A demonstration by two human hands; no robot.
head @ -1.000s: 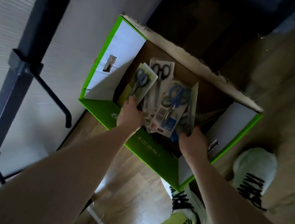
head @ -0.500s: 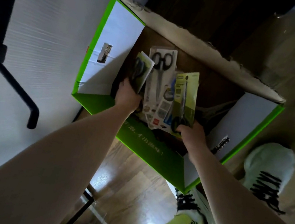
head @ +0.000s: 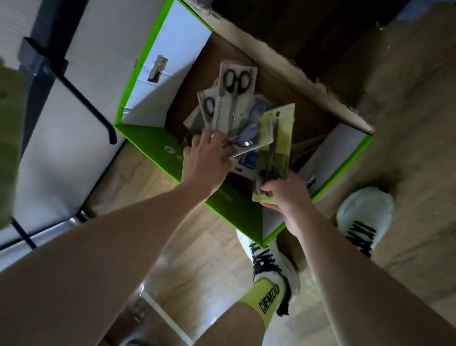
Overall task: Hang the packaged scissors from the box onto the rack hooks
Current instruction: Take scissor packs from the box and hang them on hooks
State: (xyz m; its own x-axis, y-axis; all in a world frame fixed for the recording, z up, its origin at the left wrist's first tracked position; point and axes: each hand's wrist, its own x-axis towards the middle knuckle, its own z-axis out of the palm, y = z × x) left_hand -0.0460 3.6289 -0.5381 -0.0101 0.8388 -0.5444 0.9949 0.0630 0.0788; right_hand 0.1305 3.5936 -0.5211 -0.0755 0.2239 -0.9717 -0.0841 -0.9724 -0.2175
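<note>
Gripping fanned scissor packs [head: 233, 104], the left hand [head: 207, 160] hides their bases; the right hand [head: 284, 196] pinches a blurred green pack [head: 279, 139].

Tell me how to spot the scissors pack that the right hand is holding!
Look into the green cardboard box on the wooden floor. At its near right corner the right hand pinches the yellow-green scissors pack by its bottom end. The packs fanned in the left hand have pale cards; only this card is yellow-green.
</note>
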